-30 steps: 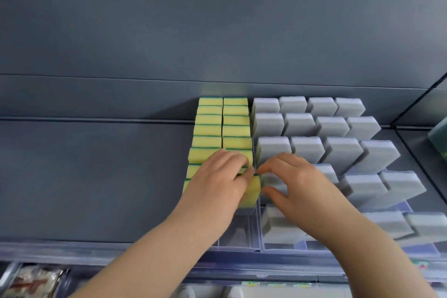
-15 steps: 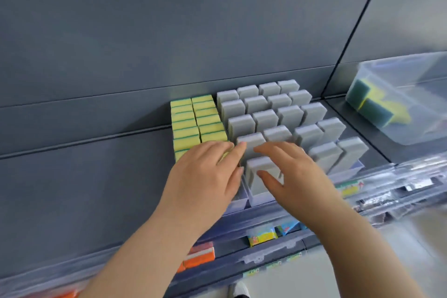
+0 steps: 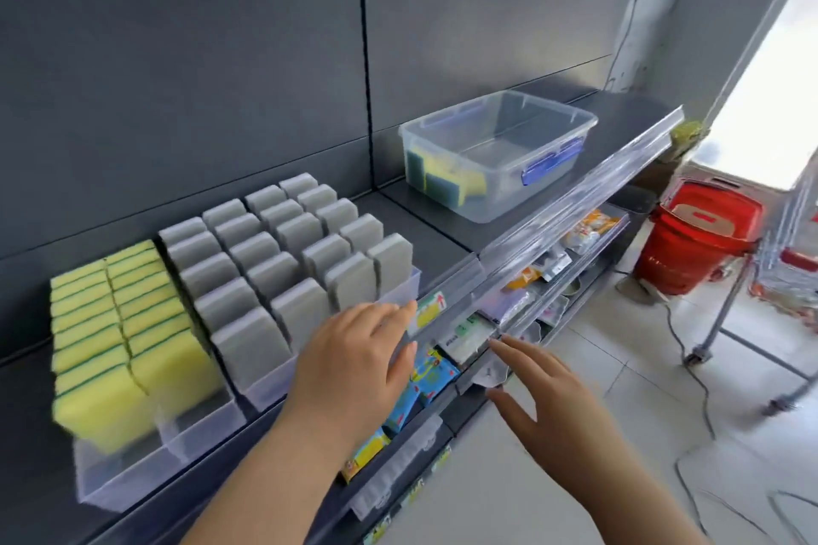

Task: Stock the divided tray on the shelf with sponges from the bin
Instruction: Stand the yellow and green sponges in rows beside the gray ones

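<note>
On the dark grey shelf (image 3: 442,243), toward its left end, sits the clear divided tray (image 3: 199,423), its front wall at the shelf's edge. Two lanes on the tray's left are packed with yellow sponges (image 3: 110,323) edged in green, standing on edge one behind another. The lanes to their right hold rows of grey sponges (image 3: 283,257), also upright and leaning slightly back. Farther right on the same shelf, well apart from the tray, stands the bin (image 3: 509,199), a clear plastic tub with blue latches. A few yellow-and-green bin sponges (image 3: 442,177) are heaped at its left end. The person's left hand (image 3: 354,367) is flat, fingers straight and together, holding nothing, over the tray's front right corner and the shelf edge; whether it touches either, I cannot tell. The right hand (image 3: 553,403) is out in front of the shelf, lower, fingers spread wide with the thumb apart, also holding nothing. A clear price rail (image 3: 575,190) runs along the shelf front. Beneath it, a lower shelf carries small coloured packets (image 3: 425,381). On the tiled floor to the right stands a stack of red shopping baskets (image 3: 695,239), with bright daylight behind them.
</note>
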{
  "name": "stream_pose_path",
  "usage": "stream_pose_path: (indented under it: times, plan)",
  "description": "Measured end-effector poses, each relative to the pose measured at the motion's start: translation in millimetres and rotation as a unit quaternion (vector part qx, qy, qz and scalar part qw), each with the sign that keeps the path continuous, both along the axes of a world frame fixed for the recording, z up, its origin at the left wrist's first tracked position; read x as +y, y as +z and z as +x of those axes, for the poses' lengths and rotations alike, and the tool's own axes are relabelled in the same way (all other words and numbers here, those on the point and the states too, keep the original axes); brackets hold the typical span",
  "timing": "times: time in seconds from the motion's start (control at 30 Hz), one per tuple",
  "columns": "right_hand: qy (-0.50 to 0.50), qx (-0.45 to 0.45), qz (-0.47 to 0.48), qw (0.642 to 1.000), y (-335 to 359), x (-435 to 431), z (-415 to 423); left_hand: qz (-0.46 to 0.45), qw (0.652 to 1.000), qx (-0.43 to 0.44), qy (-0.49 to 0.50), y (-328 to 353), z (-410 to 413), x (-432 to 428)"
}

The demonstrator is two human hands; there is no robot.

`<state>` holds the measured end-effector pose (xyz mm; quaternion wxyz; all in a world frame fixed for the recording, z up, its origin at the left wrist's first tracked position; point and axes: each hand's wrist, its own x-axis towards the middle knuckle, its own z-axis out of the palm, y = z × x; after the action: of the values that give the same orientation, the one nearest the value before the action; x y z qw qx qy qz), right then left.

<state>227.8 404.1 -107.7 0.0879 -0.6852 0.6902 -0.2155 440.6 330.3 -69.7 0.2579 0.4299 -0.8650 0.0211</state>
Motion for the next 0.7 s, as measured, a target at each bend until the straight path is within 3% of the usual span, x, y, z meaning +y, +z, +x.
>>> stream_pose_path:
  times: [0.43,0.7]
  plan:
    - [-0.082,0.023,-0.024,0.996,45.7,-54.2,-304.3,-0.033,0.999,0.028,-0.021,31.1,-270.4,-106.3]
    - [-0.001,0.0,-0.024,1.0,57.9,-174.7,-368.7,-0.042,0.999,0.026,0.01,32.4,-324.1,-171.2]
